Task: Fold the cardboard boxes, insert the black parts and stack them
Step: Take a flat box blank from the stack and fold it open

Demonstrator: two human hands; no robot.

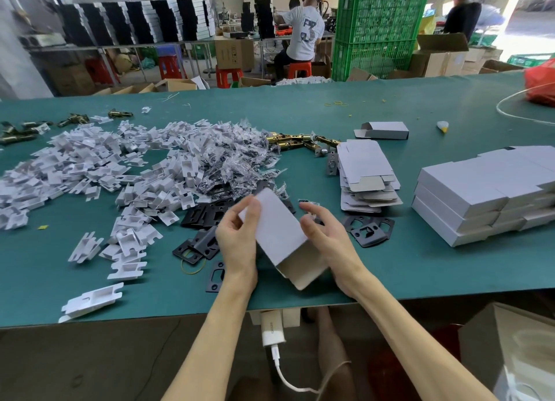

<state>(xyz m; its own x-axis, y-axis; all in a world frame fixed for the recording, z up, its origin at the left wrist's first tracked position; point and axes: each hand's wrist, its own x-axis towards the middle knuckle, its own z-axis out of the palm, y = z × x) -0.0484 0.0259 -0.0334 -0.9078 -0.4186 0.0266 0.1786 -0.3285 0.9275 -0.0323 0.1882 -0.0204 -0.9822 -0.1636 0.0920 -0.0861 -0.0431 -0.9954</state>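
Note:
I hold a small white cardboard box (280, 229) over the green table (390, 265), its open end toward me. My left hand (237, 235) grips its left side, with thumb and fingers at the far closed end. My right hand (322, 229) holds the right side with curled fingers. Black metal plates (204, 214) lie under and left of the box, and more of these black plates (368, 231) lie to its right. Flat unfolded boxes (368, 178) are piled right of centre. Finished white boxes (480, 202) are stacked at the far right.
A wide heap of white plastic inserts (90, 166) and small clear bags (234, 151) covers the left half. Brass latch parts (300, 141) lie behind the flat boxes. One folded box (384, 130) sits farther back. People work at benches behind the table.

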